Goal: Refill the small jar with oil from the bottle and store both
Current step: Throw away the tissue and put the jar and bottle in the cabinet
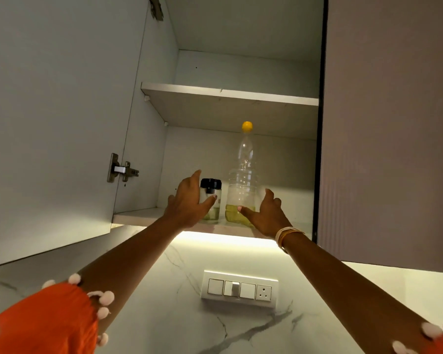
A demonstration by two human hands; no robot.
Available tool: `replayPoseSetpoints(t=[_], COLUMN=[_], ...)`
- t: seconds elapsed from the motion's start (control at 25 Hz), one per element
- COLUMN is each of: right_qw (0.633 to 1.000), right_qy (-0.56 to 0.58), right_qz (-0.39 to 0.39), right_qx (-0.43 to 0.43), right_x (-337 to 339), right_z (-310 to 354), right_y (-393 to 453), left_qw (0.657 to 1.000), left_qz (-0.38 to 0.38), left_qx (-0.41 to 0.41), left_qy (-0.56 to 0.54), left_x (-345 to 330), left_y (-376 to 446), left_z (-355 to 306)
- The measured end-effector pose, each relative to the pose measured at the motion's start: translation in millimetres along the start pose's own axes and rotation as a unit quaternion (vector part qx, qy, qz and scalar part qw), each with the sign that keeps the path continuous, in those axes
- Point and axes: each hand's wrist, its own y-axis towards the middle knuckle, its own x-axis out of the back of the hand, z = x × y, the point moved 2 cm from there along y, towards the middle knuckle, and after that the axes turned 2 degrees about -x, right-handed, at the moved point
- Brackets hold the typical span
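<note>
Wall cabinet (241,72), centre frame, door open. On its lower shelf (138,215), centre, the bottle (242,180) stands upright, yellow cap on, a shallow layer of oil at its base. Just left of it stands the small jar (210,200), black lid on, some oil inside. Left hand (187,203) spread beside the jar, thumb across its front, not clamping. Right hand (264,213) spread beside the bottle, grasping nothing. Judgement: both stand capped on the shelf; whether refilling is done cannot be told.
</note>
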Motion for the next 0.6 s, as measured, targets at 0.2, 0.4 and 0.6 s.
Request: replayPoseSetpoints(t=[0.2,0.4,0.6], right_qw=[0.983,0.97,0.967], right_qy=[-0.159,-0.215,-0.231], right_qz=[-0.025,-0.025,-0.036], right_qx=[0.089,0.109,0.103], right_x=[23,52,82], right_z=[3,18,50], right_y=[-64,-119,-175], left_qw=[0.996,0.987,0.984], left_qz=[0.004,0.008,-0.011], left_qx=[-0.027,-0.039,-0.05], left_qy=[0.082,0.154,0.173], left_x=[27,69,120], left_y=[-61,-90,-114], left_z=[-48,-76,-110])
